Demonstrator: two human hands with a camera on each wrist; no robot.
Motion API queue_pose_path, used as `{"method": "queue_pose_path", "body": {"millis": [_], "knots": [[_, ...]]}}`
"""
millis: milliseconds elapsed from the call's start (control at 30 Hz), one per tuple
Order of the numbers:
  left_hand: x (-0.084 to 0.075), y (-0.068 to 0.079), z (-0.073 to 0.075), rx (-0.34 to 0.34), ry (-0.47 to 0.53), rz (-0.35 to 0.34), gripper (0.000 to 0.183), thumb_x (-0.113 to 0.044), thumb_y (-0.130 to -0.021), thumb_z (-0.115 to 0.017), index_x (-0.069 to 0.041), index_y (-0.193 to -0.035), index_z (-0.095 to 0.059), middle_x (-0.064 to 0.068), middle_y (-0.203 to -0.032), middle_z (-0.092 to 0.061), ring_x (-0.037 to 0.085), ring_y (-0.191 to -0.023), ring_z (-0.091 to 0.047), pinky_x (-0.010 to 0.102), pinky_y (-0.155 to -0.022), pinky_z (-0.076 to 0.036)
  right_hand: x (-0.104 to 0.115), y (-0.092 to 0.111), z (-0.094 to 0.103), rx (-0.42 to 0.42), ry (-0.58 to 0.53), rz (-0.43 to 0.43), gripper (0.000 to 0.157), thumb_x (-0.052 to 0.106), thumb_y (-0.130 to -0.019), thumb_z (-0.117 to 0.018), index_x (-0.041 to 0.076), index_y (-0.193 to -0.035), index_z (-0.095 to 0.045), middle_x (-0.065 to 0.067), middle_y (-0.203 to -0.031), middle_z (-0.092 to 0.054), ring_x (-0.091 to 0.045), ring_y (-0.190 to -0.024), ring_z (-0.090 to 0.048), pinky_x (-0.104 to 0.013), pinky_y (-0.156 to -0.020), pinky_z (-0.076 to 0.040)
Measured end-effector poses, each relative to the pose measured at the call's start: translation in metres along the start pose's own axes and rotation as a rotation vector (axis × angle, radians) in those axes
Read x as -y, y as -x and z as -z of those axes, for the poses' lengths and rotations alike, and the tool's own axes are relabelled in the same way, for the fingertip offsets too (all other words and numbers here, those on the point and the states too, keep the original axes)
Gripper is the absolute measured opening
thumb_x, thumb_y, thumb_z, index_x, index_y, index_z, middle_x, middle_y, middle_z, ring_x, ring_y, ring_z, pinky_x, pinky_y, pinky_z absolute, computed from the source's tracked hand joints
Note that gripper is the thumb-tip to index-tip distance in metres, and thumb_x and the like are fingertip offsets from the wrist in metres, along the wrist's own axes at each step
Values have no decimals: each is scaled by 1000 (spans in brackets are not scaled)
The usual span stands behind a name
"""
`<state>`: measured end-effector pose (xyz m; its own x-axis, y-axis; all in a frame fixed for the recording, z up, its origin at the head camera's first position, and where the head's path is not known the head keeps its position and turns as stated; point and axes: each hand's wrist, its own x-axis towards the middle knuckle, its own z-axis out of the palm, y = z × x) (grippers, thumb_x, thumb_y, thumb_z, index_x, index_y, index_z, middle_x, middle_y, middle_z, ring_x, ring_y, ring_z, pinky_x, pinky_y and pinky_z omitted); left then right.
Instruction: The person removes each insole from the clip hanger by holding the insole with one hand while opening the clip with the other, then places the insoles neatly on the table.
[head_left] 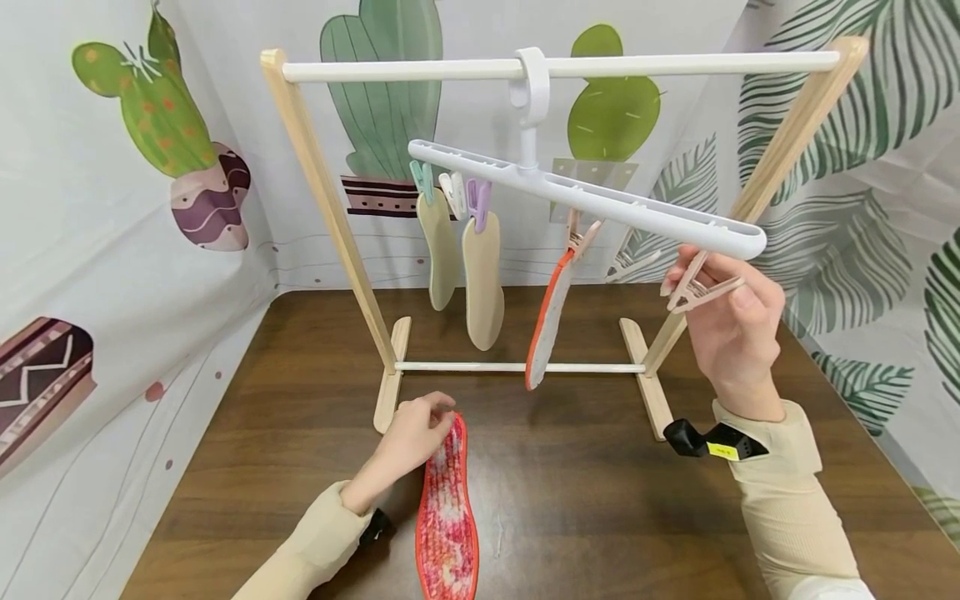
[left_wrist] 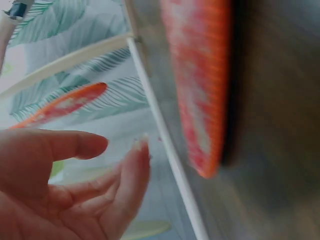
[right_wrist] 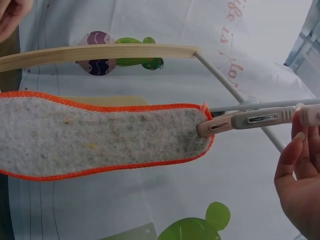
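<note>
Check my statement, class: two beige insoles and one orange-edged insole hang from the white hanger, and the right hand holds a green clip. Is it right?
Green is wrong: in the head view, the right hand holds a pale pink clip. The insoles and white hanger are as stated.

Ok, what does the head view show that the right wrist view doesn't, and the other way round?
Only the head view shows the patterned red insole lying on the table, and the purple clip and teal clip.

Only the right wrist view shows the pink script lettering.

Both show the right hand and the hanging insole, grey face and orange edging visible, held by its clip.
</note>
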<state>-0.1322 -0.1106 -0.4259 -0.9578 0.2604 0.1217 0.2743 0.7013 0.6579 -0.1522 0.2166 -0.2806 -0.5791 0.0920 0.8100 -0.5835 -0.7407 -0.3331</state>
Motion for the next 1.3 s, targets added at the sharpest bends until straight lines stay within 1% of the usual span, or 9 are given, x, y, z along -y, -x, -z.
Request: {"method": "queue_pose_path", "body": {"millis": [167, 300, 433, 567, 800, 900, 1100, 1200, 1300], "knots": [[-16, -6, -4, -39, 127, -115, 17, -13, -88, -55, -15, -103, -64, -1, -83, -68, 1, -67, -58, 18, -61, -47, -1, 1, 2, 1, -6, -2, 34, -2, -76, -53, -25, -101, -55, -37, -100, -57, -40, -77, -58, -43, -70, -48], [-31, -14, -5, -89, 248, -221, 16, -16, -92, -51, -18, -104, -62, -3, -81, -66, 1, -65, -58, 18, -59, -48, -1, 1, 2, 2, -12, -5, 34, -2, -76, -52, -25, -102, -55, -37, -100, -57, -40, -77, -58, -43, -70, -48], [-45, -23, -5, -172, 303, -315, 16, -21, -94, -49, -17, -103, -61, -6, -80, -63, 2, -67, -59, 19, -59, -48, -2, 2, 3, -4, -3, -9, 34, -2, -76, -52, -25, -101, -55, -36, -100, -58, -40, -77, -58, -43, -70, -49], [-60, -31, -6, -246, 307, -382, 15, -21, -93, -51, -15, -102, -61, -4, -84, -63, 4, -75, -59, 21, -63, -50, -2, 2, 3, -11, 3, -14, 35, -1, -76, -52, -25, -102, -55, -36, -100, -58, -40, -78, -59, -43, -70, -49], [-78, -43, -12, -281, 320, -421, 18, -17, -91, -54, -11, -108, -56, 2, -92, -61, 8, -83, -59, 24, -68, -52, -2, 4, 2, -12, 26, -24, 34, -1, -77, -53, -25, -101, -55, -35, -100, -58, -39, -76, -58, -42, -69, -48], [-83, -48, -14, -295, 303, -405, 24, -21, -91, -54, -11, -113, -53, 4, -97, -60, 11, -88, -58, 26, -74, -51, -3, 3, 2, -14, 23, -21, 34, -1, -77, -53, -25, -101, -55, -35, -100, -58, -39, -75, -58, -42, -68, -48], [-93, -58, -16, -364, 235, -385, 39, -26, -89, -57, -12, -125, -49, 4, -115, -58, 17, -104, -56, 31, -89, -48, -4, 4, 3, -14, 9, -25, 34, -1, -78, -53, -25, -102, -54, -36, -101, -58, -39, -76, -58, -43, -69, -48], [-99, -63, -19, -391, 193, -415, 47, -27, -88, -59, -10, -129, -47, 5, -121, -58, 16, -109, -56, 29, -92, -47, -5, 5, 4, -13, 1, -26, 34, -1, -78, -52, -25, -102, -54, -36, -101, -57, -39, -76, -58, -43, -69, -48], [-105, -68, -23, -433, 142, -458, 51, -29, -87, -61, -7, -130, -47, 8, -119, -59, 15, -106, -58, 27, -90, -48, -6, 5, 5, -10, -6, -22, 33, -2, -78, -52, -25, -101, -55, -36, -101, -57, -40, -77, -58, -43, -70, -48]]}}
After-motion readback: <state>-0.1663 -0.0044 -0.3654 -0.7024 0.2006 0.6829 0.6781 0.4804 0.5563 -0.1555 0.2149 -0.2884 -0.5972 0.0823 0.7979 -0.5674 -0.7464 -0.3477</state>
